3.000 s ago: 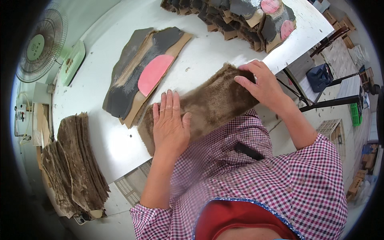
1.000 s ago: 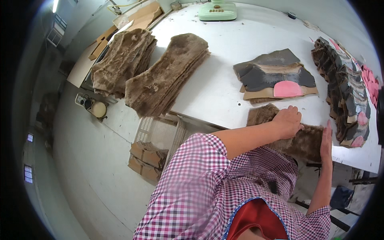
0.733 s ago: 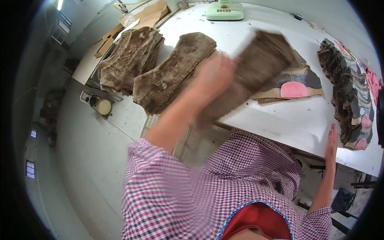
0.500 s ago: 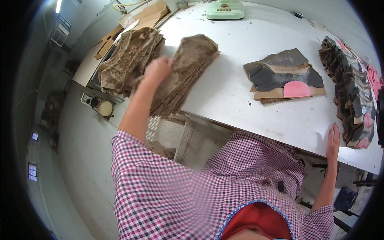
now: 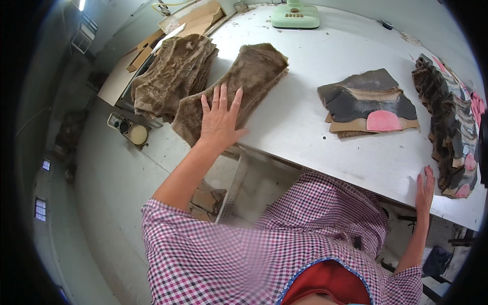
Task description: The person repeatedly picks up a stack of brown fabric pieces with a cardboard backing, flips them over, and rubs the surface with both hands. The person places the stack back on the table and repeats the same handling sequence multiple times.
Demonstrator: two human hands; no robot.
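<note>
My left hand point(image 5: 219, 121) lies flat with fingers spread on a stack of brown furry cut pieces point(image 5: 256, 66) at the table's left front edge. Just left of it, touching or nearly so, is a second stack of brown furry pieces point(image 5: 170, 71). My right hand point(image 5: 425, 190) rests at the front edge on the right, fingers stretched out, holding nothing. Between the hands lies a small pile of dark grey and tan pieces point(image 5: 363, 101) with a pink half-round patch point(image 5: 384, 121). Near the right hand runs an overlapping row of similar dark pieces with pink patches point(image 5: 447, 127).
A pale green device base with buttons point(image 5: 295, 18) stands at the back of the white table point(image 5: 295, 117). Cardboard point(image 5: 203, 18) lies at the back left. Under the front edge sits a white plastic crate point(image 5: 235, 185) with pieces inside. A small round dark object point(image 5: 387, 24) is far right.
My left hand has gone from closed, at the gap between the two brown stacks, to spread flat on the nearer part of the right-hand stack. My right hand stays at the edge.
</note>
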